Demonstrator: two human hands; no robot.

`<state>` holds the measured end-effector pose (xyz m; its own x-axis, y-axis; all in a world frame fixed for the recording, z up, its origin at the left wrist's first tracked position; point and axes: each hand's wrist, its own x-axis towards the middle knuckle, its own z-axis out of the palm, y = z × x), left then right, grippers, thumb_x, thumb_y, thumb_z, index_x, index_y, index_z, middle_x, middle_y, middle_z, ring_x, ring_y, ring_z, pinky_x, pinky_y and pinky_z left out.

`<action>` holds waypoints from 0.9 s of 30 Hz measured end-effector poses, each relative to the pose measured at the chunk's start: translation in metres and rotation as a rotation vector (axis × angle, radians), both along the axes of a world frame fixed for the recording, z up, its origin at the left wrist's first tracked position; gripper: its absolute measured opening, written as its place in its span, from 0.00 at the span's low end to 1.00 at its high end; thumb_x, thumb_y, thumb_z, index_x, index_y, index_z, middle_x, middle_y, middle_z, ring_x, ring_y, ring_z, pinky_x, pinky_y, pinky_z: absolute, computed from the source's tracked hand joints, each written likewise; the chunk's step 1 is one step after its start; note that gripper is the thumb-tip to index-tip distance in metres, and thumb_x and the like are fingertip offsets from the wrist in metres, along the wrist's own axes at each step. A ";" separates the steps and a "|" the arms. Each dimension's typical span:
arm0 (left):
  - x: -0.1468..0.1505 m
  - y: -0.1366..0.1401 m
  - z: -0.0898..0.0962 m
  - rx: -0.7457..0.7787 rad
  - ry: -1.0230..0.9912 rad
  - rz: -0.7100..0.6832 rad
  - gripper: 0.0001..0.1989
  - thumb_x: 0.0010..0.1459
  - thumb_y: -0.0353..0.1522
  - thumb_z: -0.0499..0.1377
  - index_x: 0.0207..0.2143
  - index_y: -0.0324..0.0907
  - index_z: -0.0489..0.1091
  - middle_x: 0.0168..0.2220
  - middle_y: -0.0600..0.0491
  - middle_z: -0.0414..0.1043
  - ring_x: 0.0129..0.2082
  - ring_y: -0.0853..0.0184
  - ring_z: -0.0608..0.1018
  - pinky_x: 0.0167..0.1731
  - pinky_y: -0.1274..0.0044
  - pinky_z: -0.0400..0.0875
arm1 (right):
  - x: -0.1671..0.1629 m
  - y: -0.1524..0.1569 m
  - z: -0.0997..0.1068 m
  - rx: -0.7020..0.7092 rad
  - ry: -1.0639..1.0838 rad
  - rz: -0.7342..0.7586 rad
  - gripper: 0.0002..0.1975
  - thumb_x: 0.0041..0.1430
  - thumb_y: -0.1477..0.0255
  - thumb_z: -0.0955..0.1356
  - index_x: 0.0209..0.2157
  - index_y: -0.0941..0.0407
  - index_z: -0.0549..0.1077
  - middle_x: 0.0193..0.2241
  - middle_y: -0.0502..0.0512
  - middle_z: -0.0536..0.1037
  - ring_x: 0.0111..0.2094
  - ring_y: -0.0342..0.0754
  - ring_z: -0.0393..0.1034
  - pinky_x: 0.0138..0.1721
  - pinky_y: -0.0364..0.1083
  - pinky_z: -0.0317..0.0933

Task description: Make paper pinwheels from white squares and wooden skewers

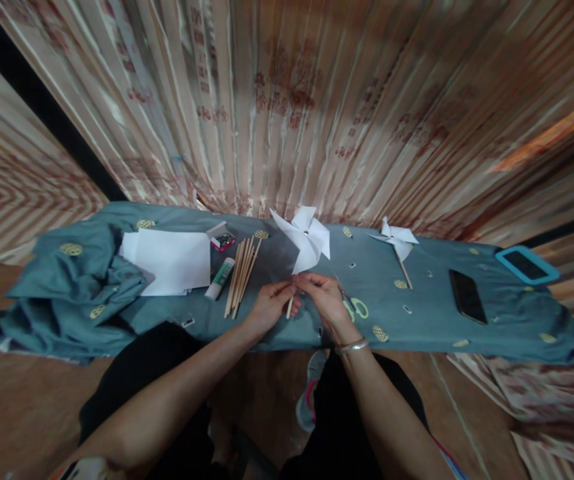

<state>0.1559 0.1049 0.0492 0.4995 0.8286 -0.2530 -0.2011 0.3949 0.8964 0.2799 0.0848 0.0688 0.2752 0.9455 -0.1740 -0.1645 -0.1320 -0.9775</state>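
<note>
A white paper pinwheel [303, 235] with a pin at its centre is held up in front of me over the cloth-covered table. My left hand [271, 308] is closed around its wooden stick, whose lower end shows below the fingers. From the other side, my right hand [323, 295] pinches at the top of the stick, just under the paper blades. The fingertips of both hands meet there and hide most of the stick. Beside my right hand lie scissors [359, 308] with light green handles, partly covered by that hand.
Left of my hands lie wooden sticks [241, 275], a glue stick [220, 279], a small box of pins [222, 239] and white paper [174, 260]. To the right are another pinwheel [401, 241], a black phone [467, 295] and a blue-framed tablet [527, 265]. A curtain [287, 107] hangs behind the table.
</note>
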 end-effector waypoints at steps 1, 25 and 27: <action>0.000 0.000 0.000 -0.001 -0.001 -0.009 0.18 0.48 0.44 0.64 0.24 0.37 0.70 0.20 0.54 0.71 0.17 0.73 0.70 0.21 0.80 0.66 | 0.000 0.000 0.000 0.006 -0.006 -0.005 0.13 0.37 0.61 0.76 0.18 0.56 0.76 0.18 0.47 0.73 0.23 0.40 0.62 0.30 0.43 0.57; 0.001 0.000 0.003 -0.012 -0.008 0.007 0.22 0.42 0.43 0.68 0.35 0.37 0.72 0.30 0.51 0.76 0.26 0.71 0.75 0.28 0.79 0.69 | 0.181 0.032 0.035 -0.322 -1.290 -0.246 0.12 0.51 0.63 0.68 0.30 0.56 0.81 0.26 0.55 0.81 0.29 0.51 0.73 0.29 0.45 0.59; 0.001 0.000 0.003 -0.008 -0.004 0.007 0.22 0.42 0.43 0.68 0.35 0.37 0.73 0.30 0.50 0.76 0.27 0.70 0.75 0.28 0.79 0.69 | 0.204 0.029 0.034 -0.412 -1.406 -0.234 0.13 0.53 0.63 0.68 0.33 0.56 0.81 0.29 0.56 0.82 0.33 0.53 0.75 0.31 0.45 0.61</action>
<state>0.1568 0.1047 0.0523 0.4949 0.8298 -0.2579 -0.2073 0.4010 0.8923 0.4840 0.1141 0.1033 0.5763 0.8086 0.1185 0.8053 -0.5372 -0.2508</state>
